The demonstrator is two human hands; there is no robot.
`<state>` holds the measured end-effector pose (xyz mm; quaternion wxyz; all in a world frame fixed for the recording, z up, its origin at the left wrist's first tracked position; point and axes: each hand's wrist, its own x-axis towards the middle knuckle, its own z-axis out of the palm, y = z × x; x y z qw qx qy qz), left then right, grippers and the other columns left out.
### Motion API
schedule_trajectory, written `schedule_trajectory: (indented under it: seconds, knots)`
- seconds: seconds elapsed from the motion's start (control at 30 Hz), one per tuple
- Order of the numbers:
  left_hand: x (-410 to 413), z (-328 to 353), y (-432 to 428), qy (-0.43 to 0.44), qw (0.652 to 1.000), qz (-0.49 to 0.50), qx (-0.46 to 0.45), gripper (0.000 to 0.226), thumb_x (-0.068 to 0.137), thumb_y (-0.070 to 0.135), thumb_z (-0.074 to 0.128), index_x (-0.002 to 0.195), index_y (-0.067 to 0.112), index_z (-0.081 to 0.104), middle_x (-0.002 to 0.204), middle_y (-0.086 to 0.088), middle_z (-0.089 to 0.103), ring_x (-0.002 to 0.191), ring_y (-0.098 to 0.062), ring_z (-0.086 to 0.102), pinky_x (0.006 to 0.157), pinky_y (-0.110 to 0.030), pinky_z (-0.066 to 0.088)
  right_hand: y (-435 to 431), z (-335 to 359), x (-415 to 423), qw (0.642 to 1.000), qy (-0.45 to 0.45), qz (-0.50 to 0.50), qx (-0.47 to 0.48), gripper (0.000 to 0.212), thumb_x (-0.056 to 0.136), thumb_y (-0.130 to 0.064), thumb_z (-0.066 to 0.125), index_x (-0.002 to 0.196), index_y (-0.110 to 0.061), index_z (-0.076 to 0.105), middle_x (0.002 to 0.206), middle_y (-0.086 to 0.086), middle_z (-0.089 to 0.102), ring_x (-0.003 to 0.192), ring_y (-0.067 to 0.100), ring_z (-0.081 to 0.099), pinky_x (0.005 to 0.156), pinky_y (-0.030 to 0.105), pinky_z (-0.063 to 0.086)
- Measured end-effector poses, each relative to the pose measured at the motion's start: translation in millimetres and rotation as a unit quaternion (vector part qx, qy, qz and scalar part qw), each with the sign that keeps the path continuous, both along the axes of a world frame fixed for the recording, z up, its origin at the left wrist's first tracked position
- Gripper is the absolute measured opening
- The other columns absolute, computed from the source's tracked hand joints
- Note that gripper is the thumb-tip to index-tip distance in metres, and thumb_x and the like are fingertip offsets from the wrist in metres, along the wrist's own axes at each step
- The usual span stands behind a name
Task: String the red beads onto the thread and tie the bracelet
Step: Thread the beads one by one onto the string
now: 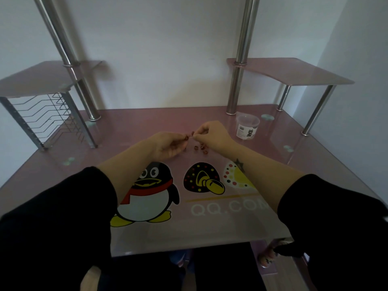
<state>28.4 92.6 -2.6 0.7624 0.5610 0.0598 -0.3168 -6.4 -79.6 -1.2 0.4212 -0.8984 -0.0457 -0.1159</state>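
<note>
Head view, left hand [168,145]: fingers curled, pinching a red bead [185,138] above the pink table [126,131].
Right hand [212,134]: pinching a second bead [192,134] just beside it.
Thread: too fine to see.
Loose beads [201,148]: on the table below both hands.

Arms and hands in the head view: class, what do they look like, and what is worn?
The left sleeve and right sleeve are black, pushed up off the forearms. A small dark star-shaped tattoo marks the right forearm. The left hand and right hand are ungloved.
</note>
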Motion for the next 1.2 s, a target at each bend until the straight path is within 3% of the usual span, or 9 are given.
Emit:
schedule_trajectory:
  seconds: [0.23,0.77,0.83,1.0,1.13,1.2]
  knots:
    - [0.5,-1.8,-1.7,0.001,1.0,-0.003,0.002,0.014,0.093,0.006,0.057,0.088,0.001,0.069,0.083,-0.008,0.063,0.074,-0.012,0.06,0.065,-0.019,0.056,-0.6,-1.1,-0.4,1.0,0.0,0.003,-0.009,0.009,0.082,-0.014,0.071,0.079,-0.006,0.073,0.064,-0.008,0.062,0.062,0.006,0.059,0.067,0.024,0.05]
    - [0.0,-4.9,-1.8,0.009,1.0,0.003,-0.002,0.014,0.091,0.005,0.058,0.082,0.002,0.069,0.067,-0.007,0.068,0.07,-0.012,0.061,0.056,-0.018,0.057,2.5,-5.7,3.6,1.0,0.0,-0.002,-0.003,0.01,0.08,-0.015,0.072,0.07,-0.015,0.07,0.06,-0.015,0.06,0.052,-0.005,0.053,0.047,0.003,0.04]
    - [-0.7,-5.3,-2.2,0.007,1.0,0.001,-0.003,0.013,0.091,0.005,0.059,0.083,0.002,0.068,0.067,-0.006,0.068,0.07,-0.011,0.061,0.056,-0.017,0.057,3.2,-6.7,3.8,1.0,0.001,0.0,-0.007,0.013,0.081,-0.017,0.072,0.068,-0.019,0.069,0.061,-0.013,0.062,0.053,-0.001,0.055,0.048,0.007,0.043]
    - [-0.6,-6.9,-1.6,0.003,1.0,0.005,-0.002,0.011,0.089,0.005,0.061,0.083,0.002,0.069,0.068,-0.007,0.069,0.066,-0.01,0.064,0.054,-0.017,0.056,2.3,-5.0,1.2,1.0,0.006,0.014,-0.004,0.006,0.081,-0.019,0.074,0.079,-0.014,0.076,0.07,0.002,0.072,0.063,0.019,0.067,0.064,0.031,0.056]
    - [0.6,-7.5,-0.3,0.006,1.0,0.012,-0.003,0.008,0.088,0.006,0.063,0.086,0.001,0.069,0.071,-0.007,0.068,0.06,-0.008,0.065,0.053,-0.016,0.055,1.3,-3.7,-2.9,0.997,0.029,0.04,0.052,0.004,0.081,-0.012,0.075,0.084,-0.011,0.075,0.064,0.014,0.071,0.047,0.017,0.06,0.053,0.04,0.056]
    - [0.6,-7.2,-0.5,0.008,1.0,0.011,-0.002,0.006,0.087,0.006,0.065,0.087,0.001,0.068,0.072,-0.006,0.068,0.059,-0.007,0.065,0.053,-0.015,0.055,2.2,-3.7,-2.9,0.994,0.048,0.048,0.081,0.01,0.081,-0.008,0.074,0.091,-0.008,0.073,0.063,0.016,0.069,0.047,0.018,0.06,0.048,0.038,0.053]
